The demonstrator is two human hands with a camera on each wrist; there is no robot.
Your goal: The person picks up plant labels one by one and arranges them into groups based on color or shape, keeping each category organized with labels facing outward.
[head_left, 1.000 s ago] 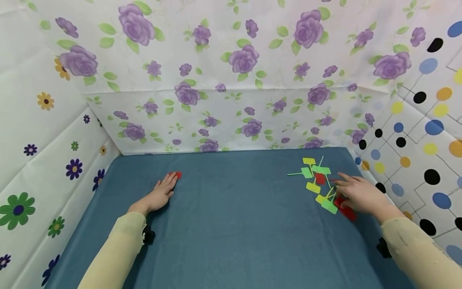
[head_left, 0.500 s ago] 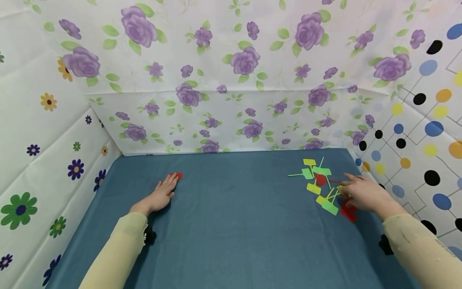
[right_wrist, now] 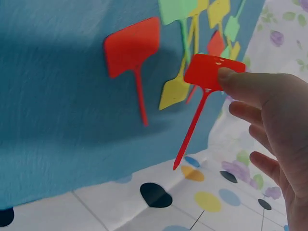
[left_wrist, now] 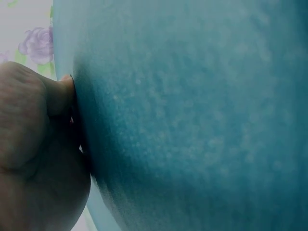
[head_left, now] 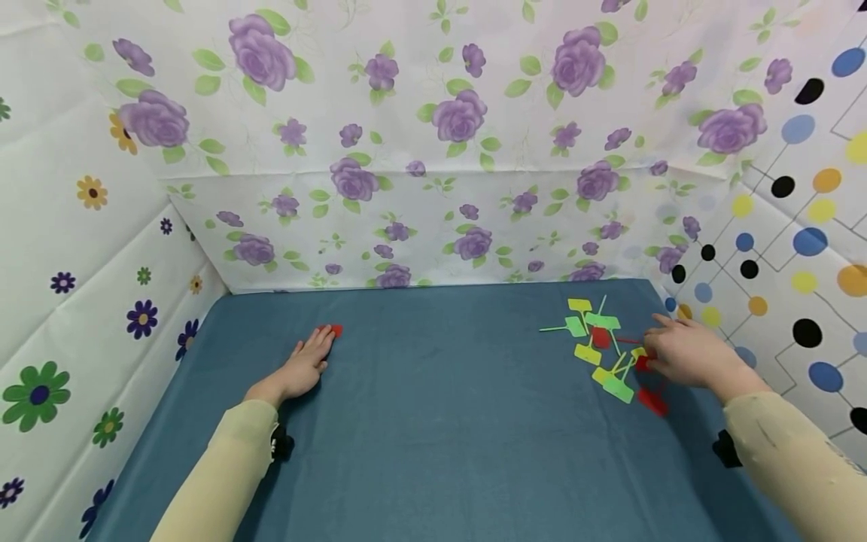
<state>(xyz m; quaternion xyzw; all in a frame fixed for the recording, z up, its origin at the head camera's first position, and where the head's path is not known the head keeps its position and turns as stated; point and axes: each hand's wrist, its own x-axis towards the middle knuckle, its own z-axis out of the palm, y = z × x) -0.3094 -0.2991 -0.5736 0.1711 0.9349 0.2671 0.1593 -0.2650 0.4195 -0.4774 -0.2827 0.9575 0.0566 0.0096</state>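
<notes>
My right hand (head_left: 694,355) pinches a red T-shaped plant label (right_wrist: 204,69) by its head, between thumb and fingers, its pointed stem hanging free in the right wrist view. Just below, a second red plant label (head_left: 653,402) lies on the blue cloth. To the left of that hand is a loose cluster of green plant labels (head_left: 618,388), yellow plant labels (head_left: 588,354) and another red label (head_left: 600,337). Far off on the left, my left hand (head_left: 301,369) rests with fingers extended over a red piece (head_left: 336,330), mostly hidden beneath the fingertips.
Blue cloth (head_left: 433,421) covers the table. A rose-printed sheet (head_left: 420,203) stands along the back edge. Flower-printed sheeting (head_left: 101,316) borders the left side, and dotted sheeting (head_left: 772,256) rises close behind my right hand.
My right hand has drawn a red label off the other red one and lifted it slightly up and right. The left hand stays where it was.
</notes>
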